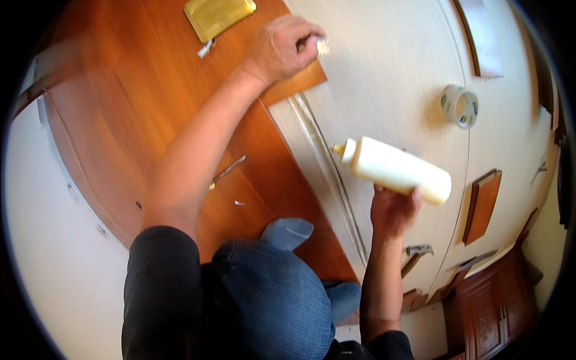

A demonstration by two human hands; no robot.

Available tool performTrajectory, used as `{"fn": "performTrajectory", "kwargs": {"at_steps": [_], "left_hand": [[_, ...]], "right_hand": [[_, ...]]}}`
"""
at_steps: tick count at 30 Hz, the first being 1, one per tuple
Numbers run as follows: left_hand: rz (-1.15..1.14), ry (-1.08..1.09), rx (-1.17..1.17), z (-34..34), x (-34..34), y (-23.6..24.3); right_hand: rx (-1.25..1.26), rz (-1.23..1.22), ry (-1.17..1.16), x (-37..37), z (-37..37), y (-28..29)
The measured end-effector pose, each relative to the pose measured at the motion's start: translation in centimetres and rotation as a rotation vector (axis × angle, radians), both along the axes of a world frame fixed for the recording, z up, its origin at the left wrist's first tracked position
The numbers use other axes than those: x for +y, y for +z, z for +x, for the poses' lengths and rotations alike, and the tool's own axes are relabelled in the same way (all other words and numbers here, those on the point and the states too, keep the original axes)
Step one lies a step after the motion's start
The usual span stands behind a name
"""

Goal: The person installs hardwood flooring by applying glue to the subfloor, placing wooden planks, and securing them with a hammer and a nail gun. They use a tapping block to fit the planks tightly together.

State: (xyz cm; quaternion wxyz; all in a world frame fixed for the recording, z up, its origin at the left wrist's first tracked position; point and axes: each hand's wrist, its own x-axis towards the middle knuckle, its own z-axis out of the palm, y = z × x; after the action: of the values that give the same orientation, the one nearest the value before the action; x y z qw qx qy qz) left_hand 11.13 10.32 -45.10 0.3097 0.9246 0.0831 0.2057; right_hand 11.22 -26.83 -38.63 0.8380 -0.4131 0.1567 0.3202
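Observation:
My right hand [394,211] is closed round a white squeeze bottle [402,169]. The bottle lies tilted in the air, its yellowish nozzle pointing left over a pale panel [384,72]. Farther off, my left hand [283,49] has its fingers curled together at the edge of an orange-brown wooden floor or board [240,144]. A small pale, shiny patch shows at its fingertips; whether it is held or lies on the panel is unclear. A gold flat packet [219,18] and a small whitish piece [206,49] lie left of that hand.
A roll of clear tape [460,107] stands on the pale panel. Brown wood pieces [482,207] lie to the right, with a hammer [415,255] near my right forearm. A thin tool [228,171] rests by my left forearm. A dark red cabinet [495,309] stands lower right.

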Motion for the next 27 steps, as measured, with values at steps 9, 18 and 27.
{"fn": "performTrajectory", "kwargs": {"at_steps": [9, 18, 27], "left_hand": [[-0.057, 0.063, -0.038, -0.5, -0.9, 1.3], [-0.065, 0.048, -0.112, -0.7, 0.1, 0.4], [-0.06, 0.015, -0.11, -0.4, 0.1, 0.4]], "right_hand": [[0.0, -0.119, 0.047, 5.1, -2.9, -1.5], [-0.169, -0.278, 0.243, 11.6, -2.1, 0.2], [-0.239, -0.386, 0.217, 14.8, -2.7, 0.4]]}}
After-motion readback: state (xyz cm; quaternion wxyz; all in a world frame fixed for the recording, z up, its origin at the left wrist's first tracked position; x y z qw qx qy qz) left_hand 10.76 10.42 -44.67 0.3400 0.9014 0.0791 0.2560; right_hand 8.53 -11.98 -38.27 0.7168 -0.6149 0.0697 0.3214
